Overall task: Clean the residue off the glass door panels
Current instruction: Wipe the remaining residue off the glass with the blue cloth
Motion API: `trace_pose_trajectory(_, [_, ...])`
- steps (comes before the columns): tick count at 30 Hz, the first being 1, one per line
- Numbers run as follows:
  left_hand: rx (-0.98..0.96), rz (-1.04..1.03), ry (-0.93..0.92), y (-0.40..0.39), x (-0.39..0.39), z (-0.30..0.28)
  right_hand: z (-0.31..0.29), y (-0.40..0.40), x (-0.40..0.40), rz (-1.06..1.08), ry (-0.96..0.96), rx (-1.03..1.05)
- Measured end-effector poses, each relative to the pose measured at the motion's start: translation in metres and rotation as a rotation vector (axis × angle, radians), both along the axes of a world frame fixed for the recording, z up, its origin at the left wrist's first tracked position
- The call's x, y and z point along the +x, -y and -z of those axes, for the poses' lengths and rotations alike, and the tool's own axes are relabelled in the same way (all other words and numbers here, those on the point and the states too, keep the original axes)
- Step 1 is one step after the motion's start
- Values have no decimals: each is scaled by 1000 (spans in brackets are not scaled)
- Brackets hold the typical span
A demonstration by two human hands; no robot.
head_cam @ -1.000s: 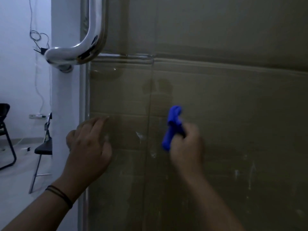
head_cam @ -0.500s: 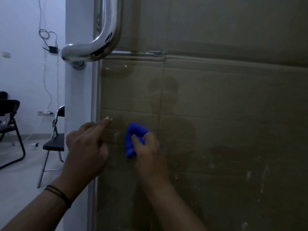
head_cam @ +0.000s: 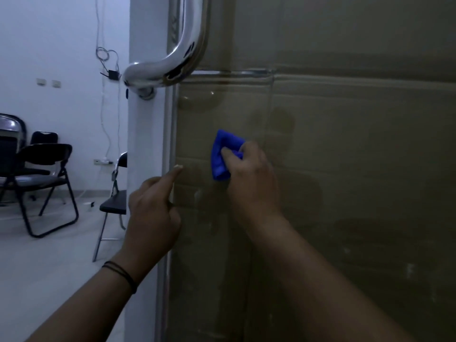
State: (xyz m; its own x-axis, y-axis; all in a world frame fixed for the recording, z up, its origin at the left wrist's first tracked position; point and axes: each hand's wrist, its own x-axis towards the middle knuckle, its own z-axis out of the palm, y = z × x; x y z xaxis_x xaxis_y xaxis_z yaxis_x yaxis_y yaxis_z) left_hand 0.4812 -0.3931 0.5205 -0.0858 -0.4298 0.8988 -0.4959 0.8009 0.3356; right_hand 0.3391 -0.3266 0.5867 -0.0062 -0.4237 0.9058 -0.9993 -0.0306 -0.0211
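Note:
The glass door panel (head_cam: 345,156) fills the right of the view, with brown cardboard behind it and pale residue streaks low down. My right hand (head_cam: 249,178) grips a bunched blue cloth (head_cam: 222,156) and presses it against the glass near the panel's left edge. My left hand (head_cam: 153,213) is just left of it at the door's edge, index finger stretched out with its tip at the glass, the other fingers curled. It holds nothing.
A curved chrome door handle (head_cam: 172,60) juts out above my hands. A white door frame (head_cam: 145,144) runs down the panel's left side. Black folding chairs (head_cam: 44,174) stand on the pale floor at the left, with cables on the wall.
My right hand swept the blue cloth leftwards across the glass, then slightly upwards. My left hand went from lying flat on the glass to pointing with one finger. The view shifted left.

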Motion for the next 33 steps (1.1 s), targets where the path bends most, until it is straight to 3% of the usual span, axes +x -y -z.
trace_pose_trajectory(3, [-21,8,-13,3,3,5,34,10,15,-25,-130,101])
trace_pose_trajectory(5, [-33,14,-34,4,4,9,68,19,24,-82,-207,311])
trace_pose_trajectory(8, [-34,23,-53,3,6,16,96,17,33,-180,-96,634])
trace_pose_trajectory(14, [-39,62,-13,2,8,23,57,-19,17,-366,591,140])
trace_pose_trajectory(15, [-38,68,-15,2,8,24,41,-27,8,-340,618,13])
trace_pose_trajectory(17, [-33,73,-13,3,8,24,13,-39,-11,-177,484,-236])
trace_pose_trajectory(19, [-34,76,0,2,8,25,-7,-42,-29,-6,308,-309])
trace_pose_trajectory(23, [-37,84,10,2,6,25,-8,-25,-42,121,159,-179])
trace_pose_trajectory(28, [-24,95,13,-2,0,24,66,-1,-4,2,-32,154])
trace_pose_trajectory(31, [-33,87,35,-8,-2,21,91,0,13,-228,202,454])
trace_pose_trajectory(33, [-28,86,41,-12,-2,20,84,-10,12,-350,433,390])
